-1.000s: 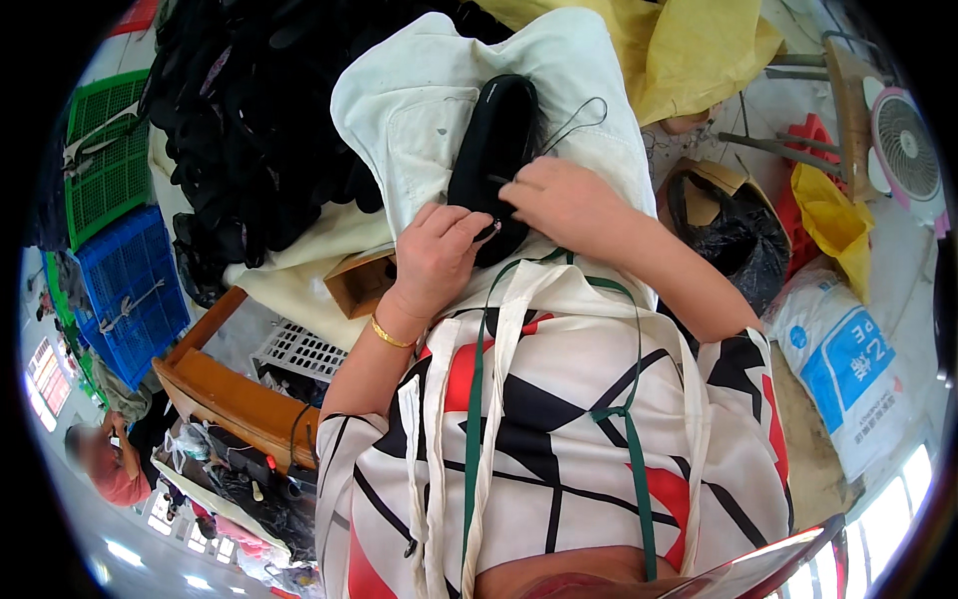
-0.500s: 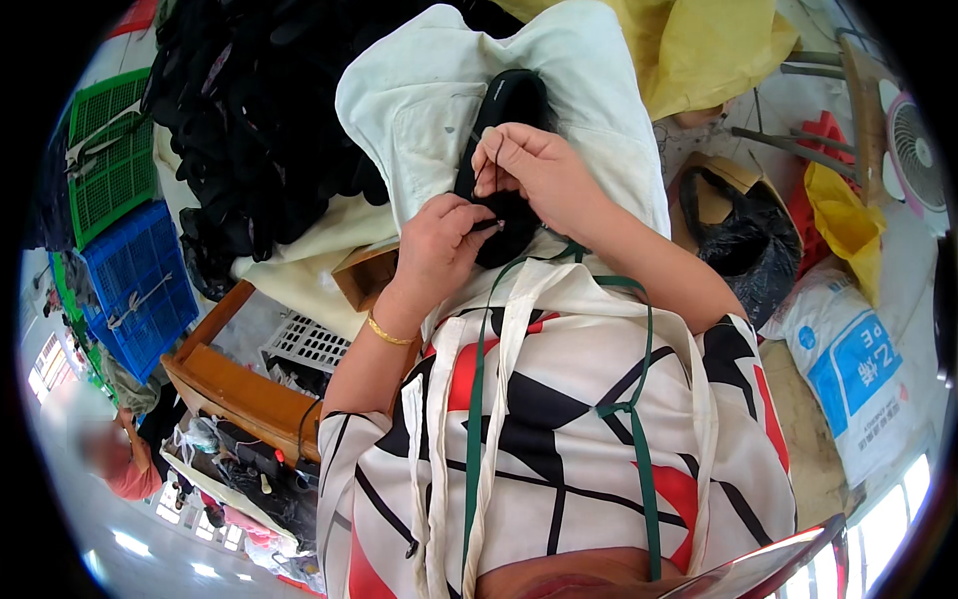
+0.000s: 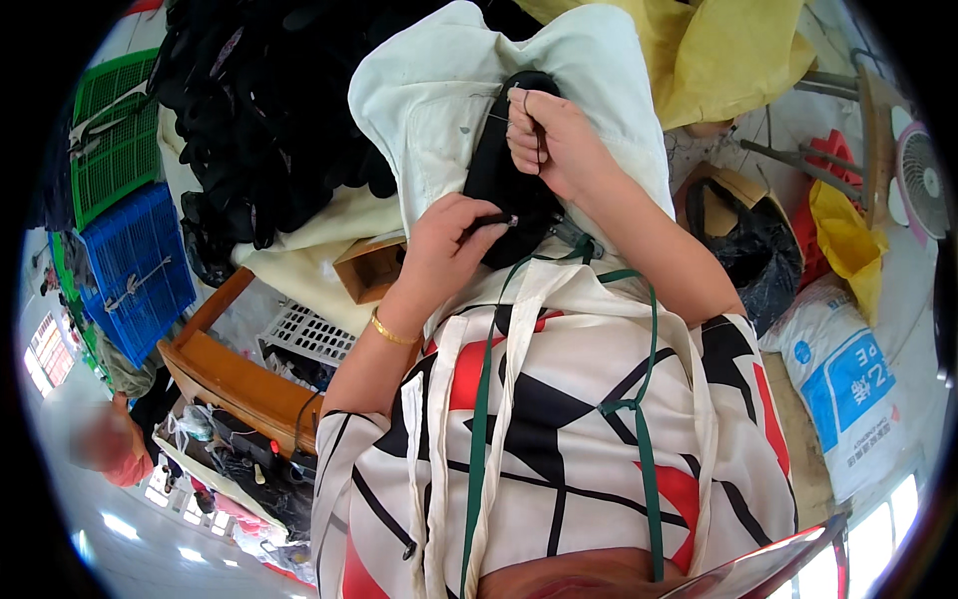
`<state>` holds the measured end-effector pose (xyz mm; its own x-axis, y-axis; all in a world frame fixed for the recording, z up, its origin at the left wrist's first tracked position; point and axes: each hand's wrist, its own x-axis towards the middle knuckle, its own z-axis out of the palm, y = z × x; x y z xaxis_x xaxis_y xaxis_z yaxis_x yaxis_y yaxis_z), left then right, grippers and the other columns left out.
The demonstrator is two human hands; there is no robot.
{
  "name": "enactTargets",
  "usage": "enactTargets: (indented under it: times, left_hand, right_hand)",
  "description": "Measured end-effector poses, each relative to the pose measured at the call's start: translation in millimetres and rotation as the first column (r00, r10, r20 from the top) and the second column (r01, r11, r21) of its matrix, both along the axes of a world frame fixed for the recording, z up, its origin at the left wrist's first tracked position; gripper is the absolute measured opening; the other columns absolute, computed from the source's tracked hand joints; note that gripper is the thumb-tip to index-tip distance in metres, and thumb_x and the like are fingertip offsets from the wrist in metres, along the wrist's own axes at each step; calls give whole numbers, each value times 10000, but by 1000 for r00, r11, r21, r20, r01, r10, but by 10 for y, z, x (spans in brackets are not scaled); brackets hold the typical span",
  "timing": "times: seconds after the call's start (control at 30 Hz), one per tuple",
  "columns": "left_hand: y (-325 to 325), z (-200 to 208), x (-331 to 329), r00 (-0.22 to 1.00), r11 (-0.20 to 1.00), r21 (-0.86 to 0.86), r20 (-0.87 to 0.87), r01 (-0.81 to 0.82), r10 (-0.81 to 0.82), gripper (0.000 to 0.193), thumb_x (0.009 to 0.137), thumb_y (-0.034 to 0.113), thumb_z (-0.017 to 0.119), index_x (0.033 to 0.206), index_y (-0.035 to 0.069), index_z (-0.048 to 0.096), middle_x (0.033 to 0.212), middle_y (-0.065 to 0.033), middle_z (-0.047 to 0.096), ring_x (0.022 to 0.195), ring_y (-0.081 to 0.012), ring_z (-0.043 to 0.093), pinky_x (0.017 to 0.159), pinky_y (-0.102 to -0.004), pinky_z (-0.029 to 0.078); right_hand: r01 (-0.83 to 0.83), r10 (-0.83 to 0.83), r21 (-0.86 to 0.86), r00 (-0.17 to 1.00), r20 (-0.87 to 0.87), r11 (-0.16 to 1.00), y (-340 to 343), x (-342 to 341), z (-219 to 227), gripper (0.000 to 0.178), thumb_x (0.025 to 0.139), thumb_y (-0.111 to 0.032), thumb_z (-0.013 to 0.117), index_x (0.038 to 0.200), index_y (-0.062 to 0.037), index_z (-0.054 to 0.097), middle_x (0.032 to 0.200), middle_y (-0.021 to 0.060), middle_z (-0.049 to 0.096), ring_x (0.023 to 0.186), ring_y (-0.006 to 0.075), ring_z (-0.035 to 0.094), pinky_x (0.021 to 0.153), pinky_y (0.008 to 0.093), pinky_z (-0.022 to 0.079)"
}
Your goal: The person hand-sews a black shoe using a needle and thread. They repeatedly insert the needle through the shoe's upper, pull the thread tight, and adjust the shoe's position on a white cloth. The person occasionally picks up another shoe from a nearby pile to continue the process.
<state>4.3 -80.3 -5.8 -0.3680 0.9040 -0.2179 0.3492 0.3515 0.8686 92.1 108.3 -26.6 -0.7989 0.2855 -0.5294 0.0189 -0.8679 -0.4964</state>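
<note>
A black shoe (image 3: 489,165) lies lengthwise over the white cloth (image 3: 429,130) on my lap, its toe away from me. My left hand (image 3: 444,235) is closed at the shoe's near left side. Between its thumb and fingers is a short, dark, stick-like piece (image 3: 496,220) with a pale shiny tip. My right hand (image 3: 554,140) is a fist raised over the far part of the shoe. A thin dark thread (image 3: 499,118) shows beside its fingers, with a small loop by the thumb.
A big heap of black shoes (image 3: 269,120) lies to the far left. A wooden frame (image 3: 244,384) and a white perforated basket (image 3: 309,334) stand near my left arm. Right of me are a black plastic bag (image 3: 743,240) in a carton, a white sack (image 3: 838,379) and a fan (image 3: 920,180).
My right hand has moved up and slightly right, away from my left hand, and its fingers have curled into a fist. My left hand stays near the same part of the shoe.
</note>
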Motion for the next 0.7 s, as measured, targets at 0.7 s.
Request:
enactTargets:
  times: [0.7]
  left_hand:
    - [150,1057,-1302,973,996,73,221,47,-63,279,805,-50,584,1080,-4,598,958,17,618,875,-53,564,800,-216,461]
  right_hand:
    - [-49,108,160,919,-380,986,-205,-106,1087,326,1057,-260,442,796,-70,486,698,24,509,632,144,517,659,285,469]
